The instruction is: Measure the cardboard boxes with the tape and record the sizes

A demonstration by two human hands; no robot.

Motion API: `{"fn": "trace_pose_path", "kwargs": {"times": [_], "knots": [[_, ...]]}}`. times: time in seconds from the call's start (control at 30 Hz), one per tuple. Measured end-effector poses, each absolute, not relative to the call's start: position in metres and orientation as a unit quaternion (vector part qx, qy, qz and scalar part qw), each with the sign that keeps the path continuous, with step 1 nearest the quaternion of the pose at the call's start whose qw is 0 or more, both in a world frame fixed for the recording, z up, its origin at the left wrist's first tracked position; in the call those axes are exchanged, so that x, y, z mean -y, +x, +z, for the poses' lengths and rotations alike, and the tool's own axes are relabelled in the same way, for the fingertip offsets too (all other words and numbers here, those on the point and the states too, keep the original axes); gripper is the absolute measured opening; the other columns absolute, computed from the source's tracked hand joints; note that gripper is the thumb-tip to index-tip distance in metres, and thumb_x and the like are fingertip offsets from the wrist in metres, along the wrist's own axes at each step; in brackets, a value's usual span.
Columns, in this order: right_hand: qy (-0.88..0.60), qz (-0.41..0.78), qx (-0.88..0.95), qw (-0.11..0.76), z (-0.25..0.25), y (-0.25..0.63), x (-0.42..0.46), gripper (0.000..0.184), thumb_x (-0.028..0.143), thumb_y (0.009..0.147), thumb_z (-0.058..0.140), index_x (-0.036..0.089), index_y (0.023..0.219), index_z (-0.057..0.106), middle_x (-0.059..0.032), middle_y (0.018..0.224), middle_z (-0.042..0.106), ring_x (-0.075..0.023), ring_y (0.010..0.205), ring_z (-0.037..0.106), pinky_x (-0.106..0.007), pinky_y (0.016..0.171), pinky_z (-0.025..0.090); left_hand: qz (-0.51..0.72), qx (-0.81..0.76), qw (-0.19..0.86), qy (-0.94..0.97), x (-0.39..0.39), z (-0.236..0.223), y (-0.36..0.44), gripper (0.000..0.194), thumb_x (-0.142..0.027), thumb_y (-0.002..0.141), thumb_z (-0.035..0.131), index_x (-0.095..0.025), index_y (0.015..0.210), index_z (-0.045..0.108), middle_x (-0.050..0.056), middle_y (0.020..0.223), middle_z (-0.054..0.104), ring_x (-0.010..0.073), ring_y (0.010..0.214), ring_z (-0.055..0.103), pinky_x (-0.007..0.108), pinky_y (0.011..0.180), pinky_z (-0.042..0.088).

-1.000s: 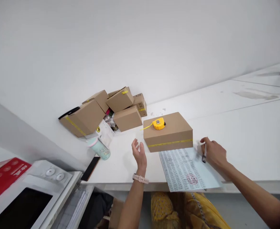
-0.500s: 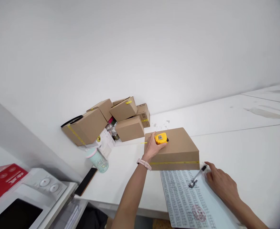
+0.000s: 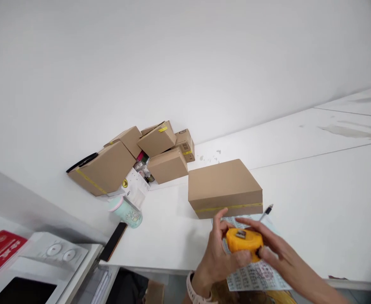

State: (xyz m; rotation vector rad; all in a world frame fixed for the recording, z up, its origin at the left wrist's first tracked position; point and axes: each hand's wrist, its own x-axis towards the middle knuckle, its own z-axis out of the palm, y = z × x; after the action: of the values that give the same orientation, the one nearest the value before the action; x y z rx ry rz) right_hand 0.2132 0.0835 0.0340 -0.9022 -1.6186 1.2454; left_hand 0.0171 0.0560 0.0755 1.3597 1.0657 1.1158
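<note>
Tape measure (image 3: 244, 245): lifted off the box (image 3: 225, 179), where it lay 0.5 s ago; now held above the sheet (image 3: 246, 278). Long axis roughly left-right, right end slightly lower; clip (image 3: 240, 234) faces up. Left hand (image 3: 214, 258) curls closed round its left end; right hand (image 3: 282, 256), thumb and fingers spread to its width, grips the right.

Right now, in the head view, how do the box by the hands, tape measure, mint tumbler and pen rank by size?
1. Box
2. Tape measure and mint tumbler: unsure; the tape measure looks nearer
3. Pen, partly hidden
</note>
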Motion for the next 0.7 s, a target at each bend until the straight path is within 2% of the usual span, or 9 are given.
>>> {"fn": "trace_pose_path", "kwargs": {"times": [0.1,0.2,0.33,0.47,0.57,0.63,0.7], "knots": [[-0.365,0.514,0.667,0.398,0.024,0.2,-0.058,0.067,0.059,0.081,0.071,0.03,0.14,0.059,-0.0122,0.142,0.063,-0.0355,0.127,0.06,-0.049,0.103,0.052,0.467,-0.476,0.595,0.449,-0.046,0.06,0.019,0.076,-0.062,0.076,0.075,-0.021,0.135,0.051,0.005,0.095,0.061,0.0203,0.085,0.061,0.03,0.075,0.05],[-0.396,0.509,0.654,0.395,0.019,0.194,-0.048,0.054,0.057,0.087,0.066,0.028,0.133,0.064,-0.0108,0.129,0.07,-0.033,0.113,0.067,-0.046,0.097,0.054,0.456,-0.492,0.626,0.397,-0.045,0.051,0.021,0.061,-0.068,0.082,0.065,-0.018,0.116,0.061,0.005,0.088,0.064,0.0142,0.07,0.058,0.023,0.058,0.043],[-0.443,0.5,0.63,0.397,0.022,0.195,-0.049,0.053,0.06,0.09,0.06,0.027,0.13,0.065,-0.0101,0.118,0.074,-0.0302,0.099,0.069,-0.042,0.085,0.057,0.403,-0.454,0.697,0.382,-0.046,0.044,0.023,0.076,-0.084,0.079,0.052,-0.012,0.1,0.068,0.005,0.074,0.064,0.0088,0.043,0.047,0.023,0.04,0.037],[-0.451,0.494,0.631,0.392,0.024,0.201,-0.05,0.051,0.062,0.089,0.061,0.027,0.125,0.067,-0.0099,0.121,0.073,-0.03,0.102,0.067,-0.041,0.085,0.056,0.389,-0.423,0.725,0.38,-0.042,0.041,0.021,0.078,-0.081,0.07,0.069,-0.014,0.11,0.067,0.005,0.079,0.069,0.0103,0.04,0.053,0.024,0.038,0.043],[-0.453,0.484,0.636,0.396,0.025,0.203,-0.047,0.053,0.062,0.088,0.062,0.027,0.127,0.067,-0.0111,0.125,0.071,-0.0311,0.106,0.066,-0.042,0.089,0.055,0.411,-0.428,0.716,0.368,-0.039,0.036,0.02,0.073,-0.076,0.07,0.074,-0.015,0.11,0.067,0.001,0.075,0.067,0.0084,0.039,0.051,0.021,0.035,0.039],[-0.442,0.488,0.639,0.398,0.026,0.204,-0.044,0.056,0.061,0.088,0.062,0.026,0.132,0.065,-0.012,0.127,0.07,-0.031,0.107,0.066,-0.042,0.09,0.054,0.417,-0.439,0.716,0.346,-0.04,0.03,0.021,0.073,-0.08,0.075,0.065,-0.013,0.104,0.068,0.001,0.067,0.065,0.0076,0.036,0.047,0.02,0.033,0.032],[-0.427,0.501,0.639,0.397,0.026,0.206,-0.041,0.057,0.061,0.09,0.06,0.027,0.135,0.063,-0.0111,0.119,0.072,-0.0291,0.101,0.067,-0.041,0.087,0.055,0.411,-0.45,0.726,0.319,-0.044,0.024,0.022,0.079,-0.087,0.078,0.052,-0.012,0.095,0.068,0.002,0.058,0.062,0.0087,0.034,0.045,0.021,0.033,0.027]]}}
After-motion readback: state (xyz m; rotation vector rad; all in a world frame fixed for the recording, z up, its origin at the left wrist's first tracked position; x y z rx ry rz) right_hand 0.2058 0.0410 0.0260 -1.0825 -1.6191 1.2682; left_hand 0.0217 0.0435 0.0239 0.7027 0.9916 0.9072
